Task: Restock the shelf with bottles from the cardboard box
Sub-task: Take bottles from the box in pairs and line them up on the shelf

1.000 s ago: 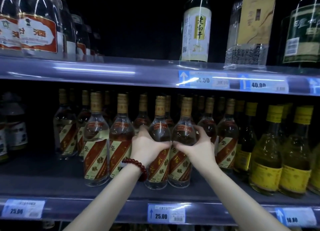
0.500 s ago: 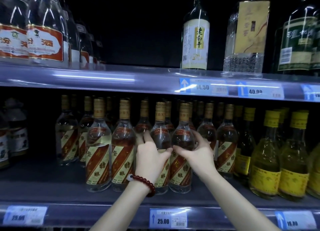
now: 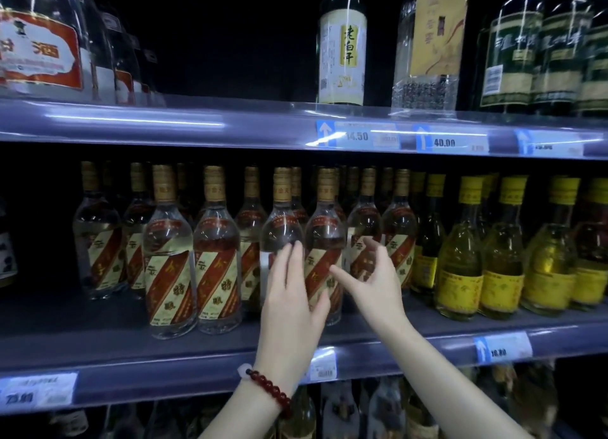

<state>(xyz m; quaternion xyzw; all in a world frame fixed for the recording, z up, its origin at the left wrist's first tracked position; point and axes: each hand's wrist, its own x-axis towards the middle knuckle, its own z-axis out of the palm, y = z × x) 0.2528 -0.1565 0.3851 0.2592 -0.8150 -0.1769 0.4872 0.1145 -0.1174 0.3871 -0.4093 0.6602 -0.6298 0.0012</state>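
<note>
So at this point I had both hands up at the middle shelf, reaching in from below. My left hand was stretched out, fingers straight and together, pointing up and a bit into the shelf, palm side against the clear bottle with the red and cream diagonal label near the front edge. It looked like a flat touch rather than a grab, nothing curled around the glass. A red bead bracelet sat on that wrist.

My right hand was just beside it, fingers loosely spread and relaxed, the index poking left toward the label of the neighbouring bottle. Couldn't really tell if the fingertip was touching or just short of it. Either way it wasn't holding anything.

Both those bottles stood upright, long axis vertical, tan caps up, labels facing me, side by side at the front edge of the shelf around the middle. Two more of the same kind stood further forward to the left, with rows of them behind. Yellow-capped bottles with yellow labels filled the right end. A price tag on the shelf's front strip was partly hidden behind my left hand. The top shelf carried a white-labelled dark bottle.
</note>
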